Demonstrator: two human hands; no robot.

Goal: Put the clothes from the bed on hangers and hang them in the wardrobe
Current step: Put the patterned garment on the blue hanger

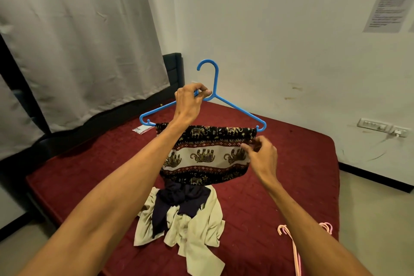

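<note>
Hanging over blue hanger (215, 83), elephant-print cloth (206, 157), L hand (190, 101) gripping hanger neck, R hand (262, 152) pinching cloth

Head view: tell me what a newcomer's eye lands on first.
The blue hanger, held up mid-frame by the left hand, with an elephant-print garment draped over its bar and the right hand pinching the cloth's right edge. Below, a heap of cream and dark clothes lies on the maroon bed.
</note>
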